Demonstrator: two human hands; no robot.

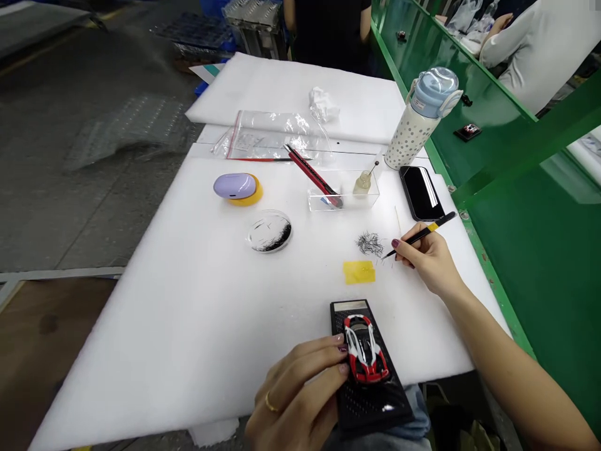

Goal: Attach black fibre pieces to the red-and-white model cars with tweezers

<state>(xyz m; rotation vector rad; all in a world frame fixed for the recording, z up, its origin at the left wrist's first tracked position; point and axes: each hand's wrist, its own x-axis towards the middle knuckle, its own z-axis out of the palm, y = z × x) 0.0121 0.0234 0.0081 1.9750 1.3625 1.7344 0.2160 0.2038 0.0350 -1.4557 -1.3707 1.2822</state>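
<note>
My left hand (300,391) grips the left edge of a black base (375,401) that carries a small red, white and black model car (364,348), near the front edge of the white foam mat (188,300). My right hand (429,258) pinches black tweezers (422,234) with a yellow band. Their tip points at a small heap of tiny black parts (370,243). A yellow pad (359,272) lies just in front of that heap.
On the mat are a round clear dish of black parts (270,231), a purple case on a yellow disc (236,186), a clear tray (370,199) with a red knife (313,176) and small bottle (363,183), a phone (420,192), a dotted water bottle (425,119), a plastic bag (270,136). Other people stand behind. A green bench (516,250) runs along the right.
</note>
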